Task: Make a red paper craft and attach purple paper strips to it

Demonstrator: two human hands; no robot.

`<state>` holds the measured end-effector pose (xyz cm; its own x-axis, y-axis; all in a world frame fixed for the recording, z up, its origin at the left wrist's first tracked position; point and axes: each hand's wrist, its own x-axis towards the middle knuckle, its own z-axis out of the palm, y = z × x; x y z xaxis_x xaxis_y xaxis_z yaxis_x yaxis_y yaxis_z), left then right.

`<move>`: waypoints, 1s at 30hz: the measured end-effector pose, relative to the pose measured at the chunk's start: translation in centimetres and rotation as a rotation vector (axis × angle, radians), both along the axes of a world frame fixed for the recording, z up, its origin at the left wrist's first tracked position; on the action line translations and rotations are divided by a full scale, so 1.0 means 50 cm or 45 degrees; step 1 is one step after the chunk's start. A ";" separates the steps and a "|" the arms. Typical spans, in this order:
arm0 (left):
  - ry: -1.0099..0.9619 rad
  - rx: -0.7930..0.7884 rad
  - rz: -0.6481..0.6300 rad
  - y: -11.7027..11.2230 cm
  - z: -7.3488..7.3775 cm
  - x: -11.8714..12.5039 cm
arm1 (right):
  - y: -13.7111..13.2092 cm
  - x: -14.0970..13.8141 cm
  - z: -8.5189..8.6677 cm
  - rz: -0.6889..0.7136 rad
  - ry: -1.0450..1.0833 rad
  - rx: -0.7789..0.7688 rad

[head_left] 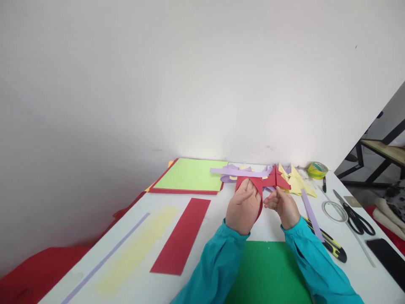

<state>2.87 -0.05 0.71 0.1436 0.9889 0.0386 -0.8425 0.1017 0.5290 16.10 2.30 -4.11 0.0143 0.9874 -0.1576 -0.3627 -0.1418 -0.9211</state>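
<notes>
My left hand [243,207] is closed around a curved red paper strip [249,182] that bends over its fingers. My right hand [282,205] pinches the same red strip at its right side, just in front of a folded red paper shape [278,179]. Both hands hover over the white table [218,211], above a green sheet [268,270] at the near edge. Teal sleeves cover both arms.
Left of the hands lie a red strip [182,235], a yellow strip [139,249] and a thin purple strip [107,257]. A light green sheet [191,174] lies at the back. Right: purple and yellow folded paper [295,181], tape rolls [317,169], scissors [356,215], utility knife [329,245], phone [387,257].
</notes>
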 end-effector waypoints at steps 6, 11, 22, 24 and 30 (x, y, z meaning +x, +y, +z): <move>-0.163 -0.079 -0.003 0.008 -0.013 -0.001 | -0.001 -0.001 0.001 0.001 0.017 -0.016; -0.156 -0.115 0.033 0.019 -0.012 -0.009 | 0.000 -0.002 0.000 0.014 0.000 -0.032; -0.229 -0.227 0.006 0.033 -0.024 -0.006 | 0.001 -0.003 -0.001 0.003 0.020 -0.049; -0.217 -0.190 -0.013 0.029 -0.022 -0.006 | 0.000 -0.001 0.002 -0.016 0.037 -0.032; -0.166 -0.162 0.022 0.013 -0.003 -0.007 | 0.011 0.010 -0.004 -0.078 0.022 -0.043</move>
<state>2.50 0.59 0.57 0.1288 0.9892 -0.0695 -0.9052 0.1459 0.3993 16.58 2.82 -4.29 0.0714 0.9789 -0.1915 -0.3871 -0.1498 -0.9098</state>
